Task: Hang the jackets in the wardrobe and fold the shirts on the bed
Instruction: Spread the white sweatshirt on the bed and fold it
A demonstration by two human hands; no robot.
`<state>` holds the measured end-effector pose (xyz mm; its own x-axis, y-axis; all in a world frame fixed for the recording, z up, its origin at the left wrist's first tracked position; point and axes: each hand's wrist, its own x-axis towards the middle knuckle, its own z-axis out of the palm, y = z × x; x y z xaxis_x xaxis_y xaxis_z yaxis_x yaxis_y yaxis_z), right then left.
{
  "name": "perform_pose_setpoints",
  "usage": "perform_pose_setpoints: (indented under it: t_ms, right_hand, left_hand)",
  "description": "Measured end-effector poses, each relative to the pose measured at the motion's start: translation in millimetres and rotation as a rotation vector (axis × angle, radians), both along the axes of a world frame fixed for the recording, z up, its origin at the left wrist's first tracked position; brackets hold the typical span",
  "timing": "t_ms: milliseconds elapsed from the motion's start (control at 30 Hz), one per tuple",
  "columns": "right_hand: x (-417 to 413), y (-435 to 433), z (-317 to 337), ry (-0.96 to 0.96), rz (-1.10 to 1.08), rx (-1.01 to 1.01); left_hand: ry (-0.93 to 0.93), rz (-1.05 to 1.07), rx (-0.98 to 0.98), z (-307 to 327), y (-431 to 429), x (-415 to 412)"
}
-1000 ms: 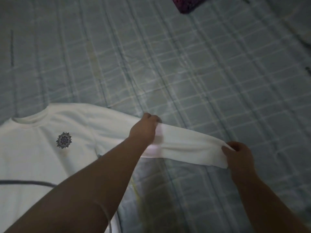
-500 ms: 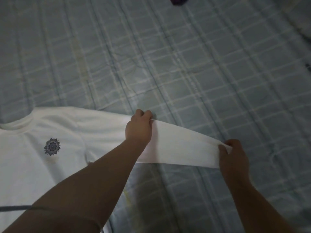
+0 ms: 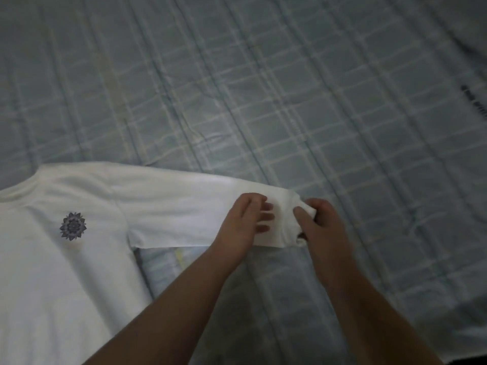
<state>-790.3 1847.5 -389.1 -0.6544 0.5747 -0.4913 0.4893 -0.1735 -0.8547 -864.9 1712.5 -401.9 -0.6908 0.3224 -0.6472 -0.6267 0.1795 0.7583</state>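
A white long-sleeved shirt (image 3: pixel 66 259) with a small dark flower print lies face up on the bed (image 3: pixel 290 101), its body at the lower left. Its sleeve (image 3: pixel 179 214) stretches to the right across the sheet. My left hand (image 3: pixel 245 222) rests on the sleeve near its end, fingers fairly straight and spread. My right hand (image 3: pixel 324 227) pinches the cuff end of the sleeve, which is bunched and turned back toward the left hand. The two hands are almost touching.
The bed is covered by a blue-grey checked sheet with creases. A dark marking (image 3: pixel 474 98) shows at the right edge. A dark strip (image 3: pixel 471 360) sits at the bottom right corner.
My right hand has carried the cuff leftward to my left hand, shortening the sleeve. My left hand has slid along the sleeve to the right and flattened. The dark red item at the top has left view.
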Motion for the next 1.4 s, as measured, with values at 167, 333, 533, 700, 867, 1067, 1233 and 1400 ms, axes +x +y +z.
perform_pose_setpoints:
  t_ms: [167, 333, 533, 700, 867, 1067, 1233, 1400]
  right_hand:
    - [-9, -57, 26, 0.162, 0.247, -0.012]
    - [-14, -107, -1, 0.118, 0.539, 0.783]
    - [-55, -223, -30, 0.05, 0.952, 1.004]
    - [-83, -340, -34, 0.046, 1.085, 1.124]
    - [-100, -446, -44, 0.023, 1.192, 1.177]
    - [-123, -529, -68, -0.076, 1.259, 1.213]
    - [-131, -567, -80, -0.11, 1.263, 1.242]
    - [-125, -585, -88, -0.117, 1.301, 1.261]
  left_hand:
    - [-0.383, 0.387, 0.288, 10, -48, -9]
    - [-0.128, 0.356, 0.289, 4, -123, -17]
    - [-0.023, 0.37, 0.134, 17, -258, -30]
    - [-0.004, 0.494, 0.11, 30, -395, -38]
    - [0.003, 0.583, 0.048, 26, -509, -46]
    - [-0.01, 0.635, -0.132, 2, -611, -68]
    - [-0.025, 0.636, -0.229, -22, -655, -73]
    - [-0.038, 0.578, -0.407, -46, -672, -50]
